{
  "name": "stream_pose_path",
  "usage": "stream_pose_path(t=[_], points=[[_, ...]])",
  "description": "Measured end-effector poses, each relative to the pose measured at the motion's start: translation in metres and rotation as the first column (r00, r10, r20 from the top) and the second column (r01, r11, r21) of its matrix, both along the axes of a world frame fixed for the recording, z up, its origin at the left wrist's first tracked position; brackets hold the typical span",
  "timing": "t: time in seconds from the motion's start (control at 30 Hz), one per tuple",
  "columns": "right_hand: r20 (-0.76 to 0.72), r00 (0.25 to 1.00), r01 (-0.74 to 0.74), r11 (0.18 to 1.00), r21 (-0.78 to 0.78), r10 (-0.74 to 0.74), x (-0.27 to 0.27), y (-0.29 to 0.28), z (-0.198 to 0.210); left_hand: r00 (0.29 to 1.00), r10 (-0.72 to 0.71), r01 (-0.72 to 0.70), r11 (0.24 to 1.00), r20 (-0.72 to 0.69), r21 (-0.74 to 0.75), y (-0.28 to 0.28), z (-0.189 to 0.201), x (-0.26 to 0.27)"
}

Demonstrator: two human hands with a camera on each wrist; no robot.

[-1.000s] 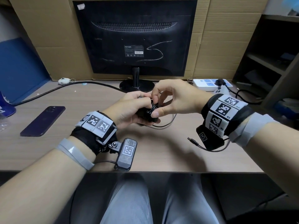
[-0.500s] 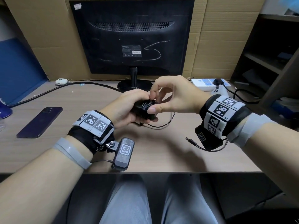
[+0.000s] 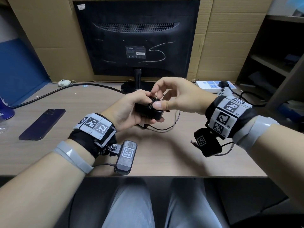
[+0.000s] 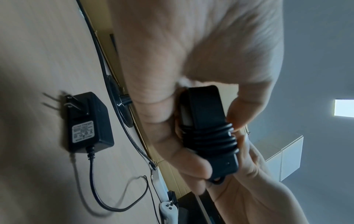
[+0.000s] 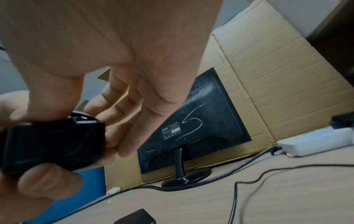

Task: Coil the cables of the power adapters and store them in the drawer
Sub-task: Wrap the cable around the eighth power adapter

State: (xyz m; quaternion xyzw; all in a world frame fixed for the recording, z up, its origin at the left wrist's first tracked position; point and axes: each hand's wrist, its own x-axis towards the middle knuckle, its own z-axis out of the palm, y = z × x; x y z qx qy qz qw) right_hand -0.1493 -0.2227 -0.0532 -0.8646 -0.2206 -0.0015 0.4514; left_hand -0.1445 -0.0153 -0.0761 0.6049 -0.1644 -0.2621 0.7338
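My left hand point(image 3: 130, 110) grips a black power adapter point(image 3: 148, 111) above the desk's middle. Several turns of its thin cable point(image 4: 210, 137) are wound around its body. My right hand point(image 3: 155, 99) pinches the cable on top of the adapter between thumb and index finger. The right wrist view shows the adapter point(image 5: 51, 144) end-on between both hands. A second black adapter point(image 4: 88, 121) lies flat on the desk below my left hand, prongs out. Its loose cable point(image 3: 166, 128) curves right, and a barrel plug point(image 3: 192, 143) lies by my right wrist. No drawer is in view.
A monitor point(image 3: 136, 40) stands at the back against cardboard, with a thick black cable point(image 3: 65, 89) running left from it. A dark phone point(image 3: 42, 124) lies at the left. A white power strip point(image 3: 212, 84) and a white controller point(image 3: 225, 93) lie at the back right, and shelves point(image 3: 271, 63) stand beyond them.
Both hands have lifted the adapter a little. My right hand has come from the adapter's end up over its top, with thumb and index finger now on the wound turns.
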Motion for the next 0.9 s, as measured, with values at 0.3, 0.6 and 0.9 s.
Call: stream_pose_path(t=[0.3, 0.6, 0.9], points=[[-0.132, 0.988, 0.078, 0.997, 0.025, -0.074, -0.002, -0.002, 0.004, 0.989, 0.114, -0.121, 0.99, 0.091, 0.079, 0.001, -0.005, 0.0], [-0.138, 0.977, 0.155, 0.985, -0.074, -0.164, -0.006, 0.005, 0.005, 0.926, 0.186, -0.287, 0.912, 0.328, 0.292, -0.008, -0.005, 0.002], [-0.178, 0.958, 0.195, 0.964, -0.178, -0.227, -0.005, -0.003, 0.001, 0.903, 0.117, -0.301, 0.859, 0.414, 0.414, -0.03, -0.015, 0.008]])
